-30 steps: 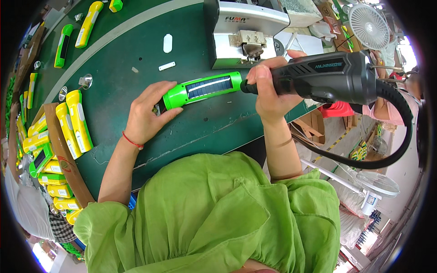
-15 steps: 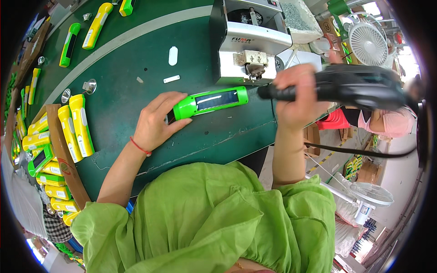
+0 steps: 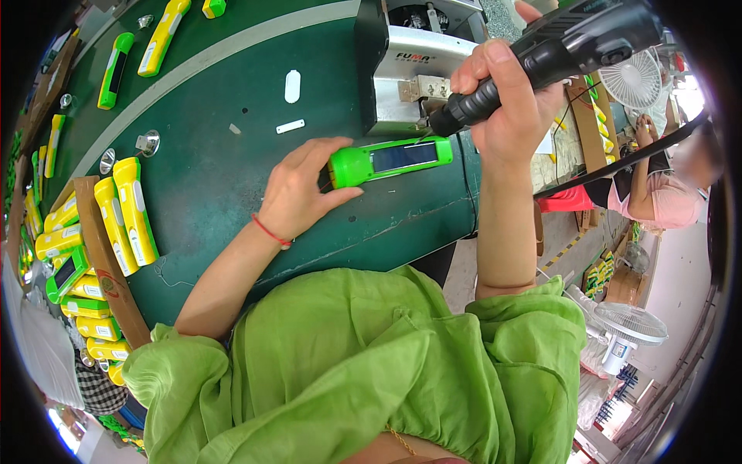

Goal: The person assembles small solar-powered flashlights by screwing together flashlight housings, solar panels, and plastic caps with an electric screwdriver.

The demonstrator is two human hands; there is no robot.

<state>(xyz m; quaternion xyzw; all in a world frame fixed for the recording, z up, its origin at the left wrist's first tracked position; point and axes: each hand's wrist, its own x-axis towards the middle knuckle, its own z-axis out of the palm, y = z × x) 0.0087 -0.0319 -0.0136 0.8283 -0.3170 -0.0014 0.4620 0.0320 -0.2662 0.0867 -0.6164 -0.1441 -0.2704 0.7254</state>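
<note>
My left hand (image 3: 297,189) grips the wide end of a green flashlight (image 3: 354,168), which lies on the table with its dark solar panel facing up. In my right hand (image 3: 514,108) is a black electric screwdriver (image 3: 576,46), tilted down to the left. Its bit comes down at the upper edge of the flashlight, beside the panel; whether it sits in a screw hole I cannot tell. Just beyond the flashlight stands a metal screw feeder (image 3: 417,66), partly behind the screwdriver and my right hand.
Two white plastic pieces, an oval (image 3: 292,87) and a strip (image 3: 291,126), lie on the green table (image 3: 232,178). At the left are yellow-green flashlights (image 3: 135,209), reflectors (image 3: 147,144) and a cardboard box edge (image 3: 112,263). A co-worker (image 3: 672,193) sits at the right.
My left hand has slid the flashlight right, toward the screw feeder. The screwdriver has swung from nearly level to a downward tilt, its tip now at the flashlight.
</note>
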